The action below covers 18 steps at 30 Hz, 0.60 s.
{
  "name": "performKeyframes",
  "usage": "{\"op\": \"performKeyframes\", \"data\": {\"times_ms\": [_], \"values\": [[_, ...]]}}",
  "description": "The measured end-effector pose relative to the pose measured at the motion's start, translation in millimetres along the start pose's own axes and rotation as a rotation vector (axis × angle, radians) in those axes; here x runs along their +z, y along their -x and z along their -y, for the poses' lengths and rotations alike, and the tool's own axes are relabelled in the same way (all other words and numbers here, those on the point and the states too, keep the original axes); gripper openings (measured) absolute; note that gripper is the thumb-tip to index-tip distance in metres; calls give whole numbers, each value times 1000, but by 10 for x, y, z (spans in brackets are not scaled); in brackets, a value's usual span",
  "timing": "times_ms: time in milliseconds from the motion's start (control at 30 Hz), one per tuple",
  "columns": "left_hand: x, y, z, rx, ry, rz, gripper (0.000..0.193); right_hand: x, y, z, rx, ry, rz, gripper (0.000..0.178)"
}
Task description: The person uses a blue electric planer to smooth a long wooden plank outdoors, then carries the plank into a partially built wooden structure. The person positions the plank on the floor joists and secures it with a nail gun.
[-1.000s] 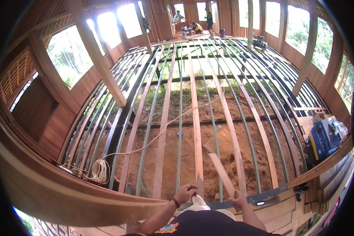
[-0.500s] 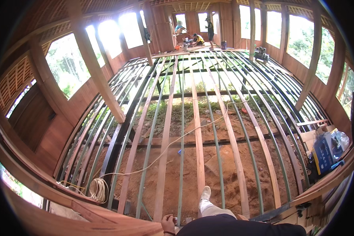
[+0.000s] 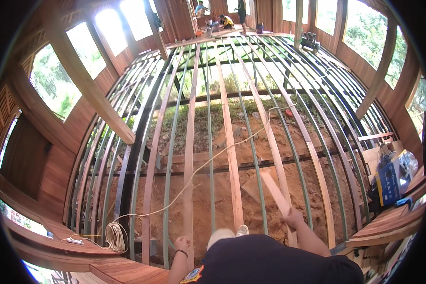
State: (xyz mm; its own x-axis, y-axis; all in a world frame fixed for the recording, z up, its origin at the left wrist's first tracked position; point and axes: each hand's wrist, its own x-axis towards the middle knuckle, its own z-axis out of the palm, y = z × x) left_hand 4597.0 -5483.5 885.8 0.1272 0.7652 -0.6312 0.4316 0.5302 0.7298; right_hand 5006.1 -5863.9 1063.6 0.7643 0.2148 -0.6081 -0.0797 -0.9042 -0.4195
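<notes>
My right hand (image 3: 294,218) is closed around the near end of a short wooden board (image 3: 275,193), which points forward and slants over the joists. My left hand (image 3: 182,244), with a dark band at its wrist, hovers over a wooden joist (image 3: 189,189) on the left. Its fingers are curled; what they hold, if anything, I cannot make out. Both my light shoes (image 3: 242,230) are on the framing just ahead of my body. Green and reddish joists run side by side away from me across dark beams.
Bare soil (image 3: 208,201) lies below the open gaps. A pale cable (image 3: 208,163) crosses the joists from a coil (image 3: 116,236) at the near left. A blue box (image 3: 387,182) stands at right, an air compressor (image 3: 310,40) farther off. A wooden post (image 3: 87,85) rises left. People work at the far end.
My right hand has come into view holding the short board. My left hand has risen and shifted left. My second shoe now shows, and the view has tipped downward.
</notes>
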Motion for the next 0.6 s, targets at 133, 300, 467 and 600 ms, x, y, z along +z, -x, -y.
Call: {"op": "performKeyframes", "data": {"times_ms": [133, 300, 467, 600], "values": [[21, -387, 264, -250, -417, 76, 32, -245, -670, 365, -116, 63, -226, 62], [228, -1439, 395, 117, -1632, 450, 46, -521, -1488, 1127, -319, -179, -426, 78], [975, -2337, -506, 356, -1394, 300, 17, -923, -2626, 1766, -334, -198, -514, 82], [2238, -2526, -2526, -49, -168, 41, 12, -1414, -3193, 2023, -76, -17, -453, 84]]}}
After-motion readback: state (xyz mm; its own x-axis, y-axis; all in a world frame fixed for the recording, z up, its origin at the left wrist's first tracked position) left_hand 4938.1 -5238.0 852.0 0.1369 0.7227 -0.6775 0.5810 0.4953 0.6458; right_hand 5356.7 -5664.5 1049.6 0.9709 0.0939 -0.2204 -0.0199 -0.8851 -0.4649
